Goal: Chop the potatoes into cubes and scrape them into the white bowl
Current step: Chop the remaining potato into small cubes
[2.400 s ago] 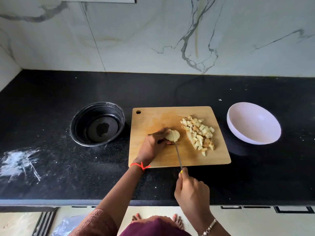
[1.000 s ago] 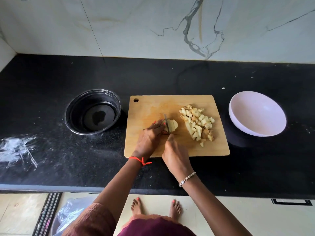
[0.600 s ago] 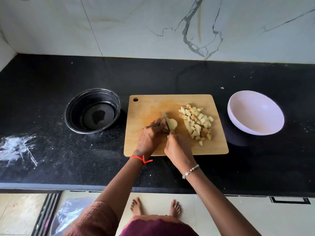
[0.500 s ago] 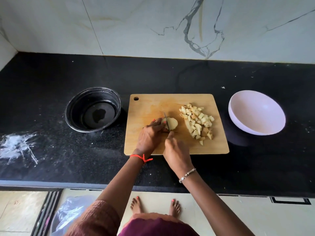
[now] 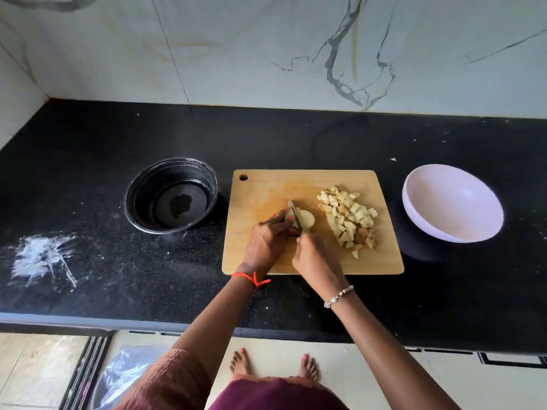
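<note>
- Head view: chopping step; left hand (image 5: pixel 266 241) pinches pale half potato (image 5: pixel 307 218) on rectangular wooden board (image 5: pixel 266 184); right hand (image 5: pixel 316 258), fingers curled, grips slim steel knife (image 5: pixel 295 216).
- Next likely: finish cuts, scrape pale potato cubes (image 5: pixel 347 220) into round white bowl (image 5: pixel 453 202).

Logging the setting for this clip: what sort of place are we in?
Most likely a home kitchen. A black stone countertop runs along a marble-patterned wall, and a wooden cutting board with potato cubes sits beside a white bowl. Bare feet show on a tiled floor.
</note>
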